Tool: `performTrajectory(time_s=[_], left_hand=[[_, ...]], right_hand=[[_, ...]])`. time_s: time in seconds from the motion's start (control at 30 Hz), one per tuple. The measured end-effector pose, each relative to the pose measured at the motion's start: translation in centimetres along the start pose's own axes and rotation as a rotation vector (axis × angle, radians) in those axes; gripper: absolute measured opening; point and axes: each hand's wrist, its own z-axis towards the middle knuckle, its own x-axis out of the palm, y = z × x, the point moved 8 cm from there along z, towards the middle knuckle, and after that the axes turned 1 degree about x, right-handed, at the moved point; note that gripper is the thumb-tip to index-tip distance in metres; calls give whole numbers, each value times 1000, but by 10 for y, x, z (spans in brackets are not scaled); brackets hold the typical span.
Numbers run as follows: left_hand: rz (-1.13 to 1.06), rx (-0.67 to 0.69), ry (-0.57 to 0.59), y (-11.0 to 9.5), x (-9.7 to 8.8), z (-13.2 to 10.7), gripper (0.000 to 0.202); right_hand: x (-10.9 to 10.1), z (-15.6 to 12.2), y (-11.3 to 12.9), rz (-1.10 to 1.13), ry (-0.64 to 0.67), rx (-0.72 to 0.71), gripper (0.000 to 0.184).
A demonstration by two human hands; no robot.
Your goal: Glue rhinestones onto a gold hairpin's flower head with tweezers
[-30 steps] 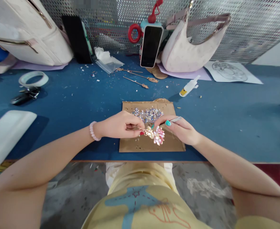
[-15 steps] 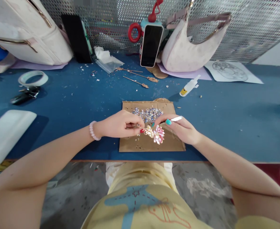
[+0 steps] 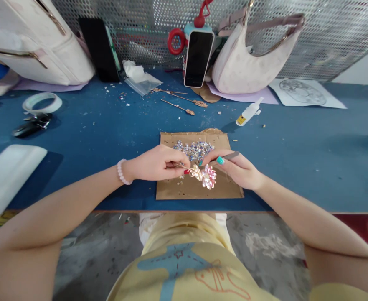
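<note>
My left hand [image 3: 168,162] is closed on the thin stem of a hairpin [image 3: 208,177], whose pink and pale-gold flower head points to the right. Close to that flower, my right hand [image 3: 237,167] pinches metal tweezers [image 3: 232,156]; their tips are hidden behind the flower, so I cannot tell if they touch it. Under both hands lies a piece of brown cardboard [image 3: 199,193]. A pile of small blue, clear and gold rhinestones [image 3: 194,149] is spread on its far half, just beyond my fingers.
Several gold hairpins [image 3: 179,106] lie behind the cardboard. To their right is a small glue bottle [image 3: 249,112]. A phone [image 3: 199,58] leans upright at the back beside a white handbag [image 3: 252,62]. Left are a tape roll [image 3: 42,103] and a white case [image 3: 13,177].
The tweezers in my right hand have turned slightly, their bright end now looking dark grey. Both hands and the hairpin stay almost in place.
</note>
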Motion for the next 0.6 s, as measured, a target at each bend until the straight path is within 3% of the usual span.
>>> performTrajectory(time_s=[0.6], left_hand=[[-38,-14,3,2,-1,1,12]], right_hand=[[-3,-1,-2,-99,-11,-10,33]])
